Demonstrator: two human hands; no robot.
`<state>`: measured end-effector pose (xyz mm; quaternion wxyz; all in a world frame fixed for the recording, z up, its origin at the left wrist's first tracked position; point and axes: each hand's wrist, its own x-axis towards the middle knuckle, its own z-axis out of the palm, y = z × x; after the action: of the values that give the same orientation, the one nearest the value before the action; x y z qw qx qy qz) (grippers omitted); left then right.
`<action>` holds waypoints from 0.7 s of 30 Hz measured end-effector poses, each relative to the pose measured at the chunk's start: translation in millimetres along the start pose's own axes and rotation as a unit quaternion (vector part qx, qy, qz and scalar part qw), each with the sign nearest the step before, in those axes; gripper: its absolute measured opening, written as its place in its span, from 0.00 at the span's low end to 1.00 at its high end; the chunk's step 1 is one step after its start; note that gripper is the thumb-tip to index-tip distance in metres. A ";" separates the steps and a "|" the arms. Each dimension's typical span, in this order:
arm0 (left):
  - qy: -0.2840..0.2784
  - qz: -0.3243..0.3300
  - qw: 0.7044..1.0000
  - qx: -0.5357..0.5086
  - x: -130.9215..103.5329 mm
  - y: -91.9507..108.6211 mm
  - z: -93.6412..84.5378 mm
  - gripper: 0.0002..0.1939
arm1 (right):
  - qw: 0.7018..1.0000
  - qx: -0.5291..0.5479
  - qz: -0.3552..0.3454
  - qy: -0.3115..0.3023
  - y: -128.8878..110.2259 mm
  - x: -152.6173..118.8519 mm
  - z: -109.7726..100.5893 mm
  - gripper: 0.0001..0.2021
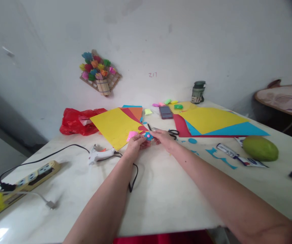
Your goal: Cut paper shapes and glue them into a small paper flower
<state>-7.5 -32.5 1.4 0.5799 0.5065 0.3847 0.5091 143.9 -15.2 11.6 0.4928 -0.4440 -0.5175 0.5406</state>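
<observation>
Between my two hands, over the middle of the table, is a small blue paper flower [148, 136] with a pink centre. My left hand [136, 143] pinches its left side. My right hand [162, 136] has its fingers closed at the flower's right edge. A pink piece [132, 135] lies just behind my left hand, and red paper petals [142, 128] lie beyond the flower. Black-handled scissors [173, 133] rest right of my right hand. A white glue gun [100, 155] lies to the left of my left hand.
Yellow sheets [115, 126] and a red plastic bag [78, 121] are at the back left. More coloured sheets [211, 118], a phone [165, 112] and a bottle [198, 92] stand or lie behind. A green fruit [260, 148], glue tubes and blue scraps are right; a power strip [31, 177] is left.
</observation>
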 end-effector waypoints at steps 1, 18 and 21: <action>-0.002 -0.002 1.000 0.006 -0.1 0.1 0.1 0.11 | 1.000 -0.015 -0.004 -0.004 -0.6 -0.8 0.1 0.15; -0.006 -0.014 0.999 0.039 -1.0 1.4 2.9 0.14 | 0.999 -0.052 0.008 0.010 -0.7 0.1 1.0 0.10; -0.001 -0.008 0.999 0.039 -1.6 2.2 4.4 0.14 | 0.999 -0.037 0.013 0.007 0.5 1.2 1.0 0.11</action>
<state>-4.0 -35.0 4.2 0.5641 0.5259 0.4076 0.4889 142.8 -14.1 11.1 0.4725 -0.4724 -0.5281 0.5241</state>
